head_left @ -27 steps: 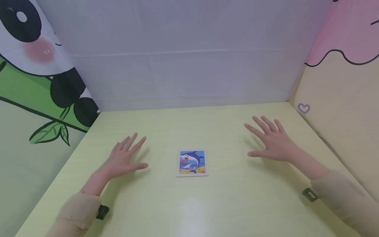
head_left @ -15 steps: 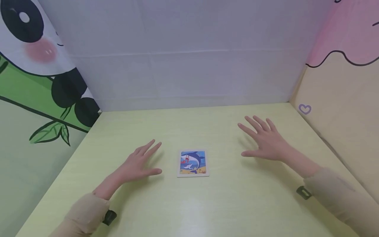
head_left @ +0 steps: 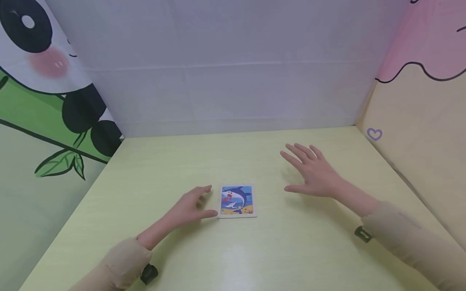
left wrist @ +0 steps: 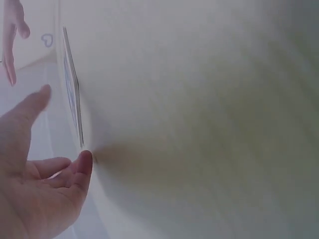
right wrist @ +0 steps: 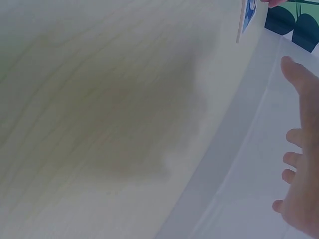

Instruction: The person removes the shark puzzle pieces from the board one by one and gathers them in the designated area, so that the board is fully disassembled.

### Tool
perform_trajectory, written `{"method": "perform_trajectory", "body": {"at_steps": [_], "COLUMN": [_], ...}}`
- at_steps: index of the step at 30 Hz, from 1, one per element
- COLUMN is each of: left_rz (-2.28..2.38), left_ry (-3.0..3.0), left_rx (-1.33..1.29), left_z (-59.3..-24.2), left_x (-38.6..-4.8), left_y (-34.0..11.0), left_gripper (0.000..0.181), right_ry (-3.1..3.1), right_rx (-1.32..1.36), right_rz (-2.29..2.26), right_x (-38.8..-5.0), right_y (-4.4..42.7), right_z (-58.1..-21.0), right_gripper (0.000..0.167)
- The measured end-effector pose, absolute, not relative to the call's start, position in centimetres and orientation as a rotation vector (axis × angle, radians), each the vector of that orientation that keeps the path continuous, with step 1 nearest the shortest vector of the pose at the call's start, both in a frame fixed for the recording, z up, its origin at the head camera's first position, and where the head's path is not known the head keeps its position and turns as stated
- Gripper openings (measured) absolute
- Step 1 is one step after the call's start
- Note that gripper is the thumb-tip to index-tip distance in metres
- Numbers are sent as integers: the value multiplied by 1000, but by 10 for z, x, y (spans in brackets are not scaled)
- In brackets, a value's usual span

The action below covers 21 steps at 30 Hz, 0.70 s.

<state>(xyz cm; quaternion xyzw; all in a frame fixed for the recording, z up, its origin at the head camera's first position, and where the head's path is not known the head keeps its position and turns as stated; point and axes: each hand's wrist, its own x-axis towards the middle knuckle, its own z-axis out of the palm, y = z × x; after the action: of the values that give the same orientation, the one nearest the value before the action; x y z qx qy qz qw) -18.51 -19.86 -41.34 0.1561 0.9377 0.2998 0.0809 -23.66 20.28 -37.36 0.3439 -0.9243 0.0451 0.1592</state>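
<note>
A small square picture board (head_left: 236, 200) with a white border lies flat on the table. Its picture has a blue-and-white cartoon sea animal. Just left of it is my left hand (head_left: 187, 206), fingers partly bent and thumb stretched toward the near left corner. In the left wrist view, a fingertip (left wrist: 85, 158) is very near the end of the board's edge (left wrist: 79, 109); whether it touches I cannot tell. My right hand (head_left: 314, 173) hovers right of the board, apart from it, fingers spread and holding nothing. The right wrist view has the board (right wrist: 246, 17) at its top.
The pale wooden table (head_left: 233, 250) meets a grey-white cloth wall (head_left: 233, 93) at the back. A panel with painted cartoon shapes (head_left: 47, 121) stands on the left, and a beige and pink one (head_left: 418, 121) on the right. Each sleeve has a dark strap buckle.
My left hand has moved right, up to the board's left side, and its fingers have bent. The right hand has drifted left toward the board. The board stays in place.
</note>
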Motion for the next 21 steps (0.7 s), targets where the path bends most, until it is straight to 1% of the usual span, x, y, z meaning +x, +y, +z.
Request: {"method": "perform_trajectory", "body": {"at_steps": [3, 8, 16, 21], "left_rz": [975, 1112, 1165, 1171], "left_ry": [2767, 2687, 2649, 2653], "left_rx": [424, 390, 448, 487], "left_z": [-417, -420, -423, -422], "left_x": [-186, -186, -187, -187], "left_y": [-191, -182, -174, -174], "left_gripper": [82, 80, 77, 76], "right_ry": [-2623, -2608, -2608, -2674], "right_rx": [1010, 1057, 1140, 1181], "right_rz": [132, 129, 161, 236], "right_x": [-237, -238, -238, -239], "right_y": [195, 181, 151, 132], "right_z": [-375, -377, -379, -383], "right_gripper": [97, 94, 93, 87]}}
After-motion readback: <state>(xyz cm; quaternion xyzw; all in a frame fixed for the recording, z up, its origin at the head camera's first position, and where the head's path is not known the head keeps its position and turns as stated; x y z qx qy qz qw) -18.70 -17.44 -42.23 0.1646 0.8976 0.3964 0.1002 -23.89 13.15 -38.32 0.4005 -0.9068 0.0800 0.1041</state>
